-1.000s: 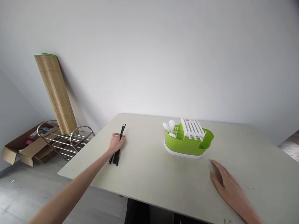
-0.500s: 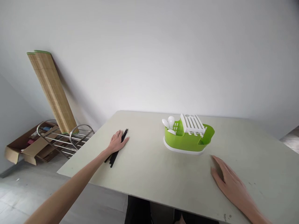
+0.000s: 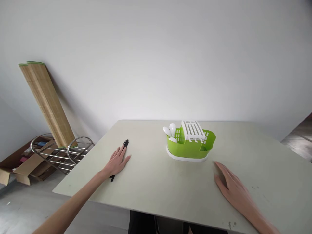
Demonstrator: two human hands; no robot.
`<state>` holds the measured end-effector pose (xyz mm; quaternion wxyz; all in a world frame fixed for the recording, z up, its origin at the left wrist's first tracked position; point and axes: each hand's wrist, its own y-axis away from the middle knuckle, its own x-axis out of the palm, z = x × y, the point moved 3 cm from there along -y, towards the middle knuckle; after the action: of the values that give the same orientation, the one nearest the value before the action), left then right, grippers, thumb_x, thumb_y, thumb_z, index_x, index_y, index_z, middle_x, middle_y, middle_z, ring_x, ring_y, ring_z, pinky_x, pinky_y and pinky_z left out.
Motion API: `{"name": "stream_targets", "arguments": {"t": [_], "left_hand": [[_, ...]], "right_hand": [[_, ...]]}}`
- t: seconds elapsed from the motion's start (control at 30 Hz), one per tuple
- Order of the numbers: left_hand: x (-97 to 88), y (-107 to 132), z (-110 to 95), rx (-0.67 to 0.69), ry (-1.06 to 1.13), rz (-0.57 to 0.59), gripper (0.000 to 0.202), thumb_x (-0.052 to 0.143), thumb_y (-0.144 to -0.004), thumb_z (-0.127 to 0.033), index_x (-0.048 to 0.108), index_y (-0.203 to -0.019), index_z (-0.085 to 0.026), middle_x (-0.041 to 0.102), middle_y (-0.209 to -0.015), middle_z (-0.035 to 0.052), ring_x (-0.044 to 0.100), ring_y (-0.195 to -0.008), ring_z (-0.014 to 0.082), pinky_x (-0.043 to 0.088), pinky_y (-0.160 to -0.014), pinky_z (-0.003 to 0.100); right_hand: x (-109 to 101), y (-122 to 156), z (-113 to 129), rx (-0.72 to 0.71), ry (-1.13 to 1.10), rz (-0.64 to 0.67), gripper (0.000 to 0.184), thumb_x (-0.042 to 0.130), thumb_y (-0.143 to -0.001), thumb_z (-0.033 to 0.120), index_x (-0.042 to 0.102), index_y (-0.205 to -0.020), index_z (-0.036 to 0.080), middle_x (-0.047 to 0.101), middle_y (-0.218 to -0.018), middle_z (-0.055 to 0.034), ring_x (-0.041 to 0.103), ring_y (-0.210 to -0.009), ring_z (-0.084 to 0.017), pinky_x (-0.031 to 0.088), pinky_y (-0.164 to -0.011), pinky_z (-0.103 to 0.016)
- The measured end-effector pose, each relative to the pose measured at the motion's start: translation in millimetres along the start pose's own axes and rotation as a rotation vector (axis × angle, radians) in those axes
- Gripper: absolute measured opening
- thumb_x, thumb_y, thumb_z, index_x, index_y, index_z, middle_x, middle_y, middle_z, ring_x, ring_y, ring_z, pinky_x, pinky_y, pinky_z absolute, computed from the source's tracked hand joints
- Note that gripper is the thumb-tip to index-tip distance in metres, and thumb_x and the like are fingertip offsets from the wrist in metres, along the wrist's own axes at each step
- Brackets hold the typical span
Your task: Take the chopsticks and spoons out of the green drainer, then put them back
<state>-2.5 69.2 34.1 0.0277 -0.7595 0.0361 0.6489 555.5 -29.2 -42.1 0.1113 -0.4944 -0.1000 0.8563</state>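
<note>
My left hand [image 3: 116, 162] lies flat and open on top of a bundle of black chopsticks [image 3: 125, 142] near the left side of the pale table [image 3: 156, 182]. Only the sticks' far tips and one near end show past the hand. My right hand [image 3: 231, 187] rests flat on the table with its fingers spread, holding nothing, a little in front and to the right of a green cutlery holder [image 3: 190, 147]. The holder has a white base and a white slotted rack on top, and white spoons [image 3: 170, 131] stand in its left compartment.
A rolled bamboo mat [image 3: 46, 103] leans on the wall at the left. Below it a metal rack [image 3: 63, 153] and an open cardboard box [image 3: 18, 162] sit on the floor. The table's near edge runs just in front of me.
My left hand let go of the chopsticks, laid them down and flattened over them, sliding back toward me. The right hand stayed put. The view shifted slightly.
</note>
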Motion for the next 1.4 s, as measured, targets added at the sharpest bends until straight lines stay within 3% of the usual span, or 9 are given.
{"name": "stream_targets", "arguments": {"t": [0.2, 0.33, 0.57, 0.77, 1.13, 1.4], "left_hand": [[-8.3, 2.7, 1.0, 0.043, -0.033, 0.026, 0.075, 0.024, -0.104, -0.074, 0.026, -0.170, -0.037, 0.015, -0.179, -0.0021, 0.012, -0.165, 0.0356, 0.017, -0.132, 0.057], [-8.2, 4.0, 4.6, 0.089, -0.063, 0.035, 0.069, 0.021, -0.105, -0.071, 0.026, -0.168, -0.044, 0.015, -0.179, -0.0033, 0.013, -0.164, 0.0364, 0.021, -0.130, 0.060], [-2.8, 6.7, 8.3, 0.086, -0.072, 0.033, 0.077, 0.023, -0.105, -0.073, 0.017, -0.171, -0.035, 0.015, -0.178, 0.0016, 0.012, -0.164, 0.0376, 0.021, -0.130, 0.062], [-1.5, 9.7, 7.8, 0.184, -0.073, 0.028, 0.066, 0.019, -0.108, -0.066, 0.015, -0.170, -0.044, 0.018, -0.177, -0.0041, 0.013, -0.164, 0.0369, 0.020, -0.128, 0.067], [-5.5, 19.0, 6.0, 0.258, -0.058, 0.022, 0.068, 0.025, -0.109, -0.064, 0.005, -0.170, -0.041, 0.021, -0.176, -0.0041, 0.011, -0.165, 0.0334, 0.012, -0.132, 0.064], [-12.2, 24.8, 5.8, 0.236, -0.059, 0.081, 0.062, 0.025, -0.110, -0.062, 0.019, -0.168, -0.044, 0.012, -0.177, -0.0045, 0.012, -0.164, 0.0340, 0.015, -0.132, 0.063]], "right_hand": [[0.1, -0.2, -1.4, -0.014, -0.006, -0.003, 0.058, 0.036, -0.105, 0.052, 0.044, -0.157, 0.027, 0.057, -0.158, -0.0080, 0.056, -0.143, -0.032, 0.049, -0.116, -0.052], [0.0, 0.0, -2.3, -0.021, -0.006, 0.002, 0.058, 0.037, -0.105, 0.051, 0.043, -0.158, 0.028, 0.056, -0.158, -0.0075, 0.055, -0.143, -0.032, 0.049, -0.116, -0.052], [-1.1, 0.9, -3.7, -0.024, 0.009, 0.011, 0.057, 0.036, -0.106, 0.052, 0.041, -0.158, 0.029, 0.056, -0.159, -0.0068, 0.055, -0.144, -0.032, 0.049, -0.117, -0.053], [-1.1, 1.7, -4.8, -0.020, 0.014, 0.014, 0.057, 0.035, -0.106, 0.053, 0.043, -0.157, 0.028, 0.055, -0.159, -0.0071, 0.055, -0.144, -0.033, 0.049, -0.115, -0.054], [-4.0, 1.1, -1.3, -0.015, 0.012, 0.011, 0.057, 0.036, -0.106, 0.053, 0.046, -0.156, 0.027, 0.057, -0.158, -0.0073, 0.056, -0.143, -0.032, 0.049, -0.116, -0.052], [-5.7, 1.3, -0.9, 0.005, -0.007, 0.057, 0.060, 0.033, -0.106, 0.054, 0.043, -0.158, 0.025, 0.053, -0.161, -0.0086, 0.052, -0.146, -0.033, 0.046, -0.119, -0.054]]}}
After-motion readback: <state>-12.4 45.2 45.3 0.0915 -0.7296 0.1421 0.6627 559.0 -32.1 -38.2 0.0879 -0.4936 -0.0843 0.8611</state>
